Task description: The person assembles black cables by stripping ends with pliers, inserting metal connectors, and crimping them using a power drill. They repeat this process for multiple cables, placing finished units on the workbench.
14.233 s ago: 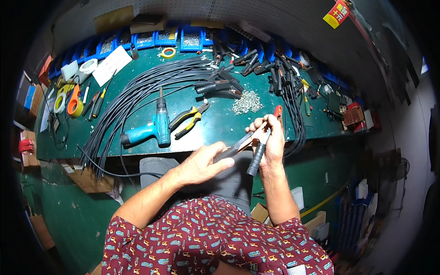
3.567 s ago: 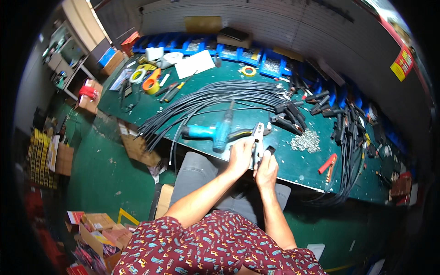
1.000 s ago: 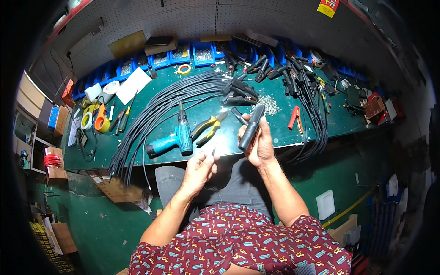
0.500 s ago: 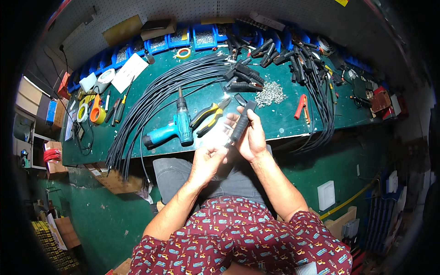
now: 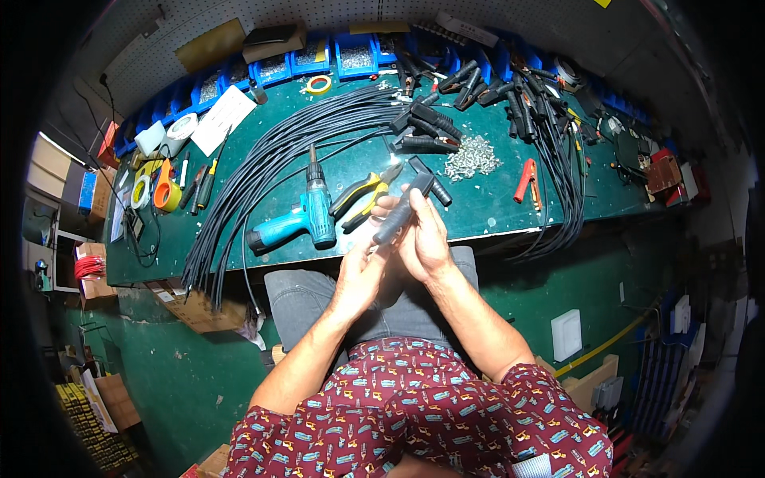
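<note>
A black ribbed plastic clamp handle (image 5: 396,221) lies slantwise in my right hand (image 5: 425,243), its wide flat end pointing away from me. The fingers of that hand curl around it. My left hand (image 5: 362,269) meets its near end with the fingers pressed together; what they pinch there is hidden. Just beyond, a similar black handle (image 5: 434,190) rests on the green workbench (image 5: 494,215). Yellow-and-black pliers (image 5: 362,201) lie left of my right hand, with a teal cordless drill (image 5: 307,219) further left.
A thick bundle of black cables (image 5: 263,159) arcs across the left. Behind the hands are a heap of small metal screws (image 5: 472,159) and several black handles (image 5: 426,131). A red clamp (image 5: 526,179) and more cables (image 5: 562,187) lie right. Blue bins (image 5: 356,60) line the back.
The handle has shifted slightly left and toward me in my right hand. My left hand has come closer against its near end. The other handle on the bench shows more fully.
</note>
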Demonstrator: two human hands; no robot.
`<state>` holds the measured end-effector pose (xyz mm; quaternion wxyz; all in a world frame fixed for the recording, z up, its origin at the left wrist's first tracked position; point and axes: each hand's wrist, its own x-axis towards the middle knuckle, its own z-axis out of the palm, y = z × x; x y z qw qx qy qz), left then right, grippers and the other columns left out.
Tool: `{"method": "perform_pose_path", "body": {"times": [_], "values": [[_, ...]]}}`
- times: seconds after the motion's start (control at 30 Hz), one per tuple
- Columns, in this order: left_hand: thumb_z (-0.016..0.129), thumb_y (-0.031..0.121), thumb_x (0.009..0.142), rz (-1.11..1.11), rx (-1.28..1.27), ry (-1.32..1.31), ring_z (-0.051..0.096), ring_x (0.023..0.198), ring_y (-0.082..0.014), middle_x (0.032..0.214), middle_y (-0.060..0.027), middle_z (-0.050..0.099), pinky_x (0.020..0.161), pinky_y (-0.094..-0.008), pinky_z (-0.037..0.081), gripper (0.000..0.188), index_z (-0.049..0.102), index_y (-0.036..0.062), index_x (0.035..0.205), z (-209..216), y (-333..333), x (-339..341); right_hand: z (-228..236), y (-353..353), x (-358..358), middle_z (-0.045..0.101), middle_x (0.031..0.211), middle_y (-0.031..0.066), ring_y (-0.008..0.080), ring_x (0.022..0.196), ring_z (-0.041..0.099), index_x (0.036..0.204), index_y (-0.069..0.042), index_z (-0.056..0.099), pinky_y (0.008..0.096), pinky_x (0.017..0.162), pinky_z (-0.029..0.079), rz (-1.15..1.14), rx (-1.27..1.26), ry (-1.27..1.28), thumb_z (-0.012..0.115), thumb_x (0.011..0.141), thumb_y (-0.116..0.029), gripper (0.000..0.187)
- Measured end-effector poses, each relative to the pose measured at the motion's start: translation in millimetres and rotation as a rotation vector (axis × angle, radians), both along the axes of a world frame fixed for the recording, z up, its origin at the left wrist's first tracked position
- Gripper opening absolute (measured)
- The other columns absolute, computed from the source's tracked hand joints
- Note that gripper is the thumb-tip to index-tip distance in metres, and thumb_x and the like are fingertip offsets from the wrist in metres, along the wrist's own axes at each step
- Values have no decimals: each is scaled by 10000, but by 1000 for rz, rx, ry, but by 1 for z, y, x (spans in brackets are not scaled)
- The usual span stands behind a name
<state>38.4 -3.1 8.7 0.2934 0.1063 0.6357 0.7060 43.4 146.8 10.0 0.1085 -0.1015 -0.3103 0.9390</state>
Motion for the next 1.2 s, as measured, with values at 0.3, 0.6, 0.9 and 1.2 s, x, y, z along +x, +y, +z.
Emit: {"method": "perform_pose_path", "body": {"times": [0.3,0.6,0.9,1.2], "values": [[557,180,1043,-34,-212,-6,457,587,-36,692,62,514,517,-225,352,185,660,49,1123,2,5,-7,-4,-7,3,679,1173,186,317,1110,681,1281,-100,503,436,886,611,-3,51,29,493,1095,-337,301],[518,260,1086,-58,-222,228,501,674,-82,771,0,563,593,-284,423,306,627,6,1215,-15,4,-8,0,-5,4,671,1185,217,371,1166,659,1294,-82,476,456,884,617,15,102,21,430,1112,-356,332],[474,342,1075,-41,-438,311,655,1188,-374,1239,-220,690,991,-439,501,431,601,45,1360,17,5,-6,7,-12,3,661,1170,184,282,1110,679,1270,-77,430,401,889,597,-17,182,10,469,1094,-400,370],[510,397,1050,-53,-509,248,669,1173,-360,1218,-215,702,977,-426,510,454,619,89,1365,23,6,-10,8,-20,5,646,1217,217,318,1161,656,1292,-84,420,415,930,581,-30,163,16,461,1096,-387,363]]}}
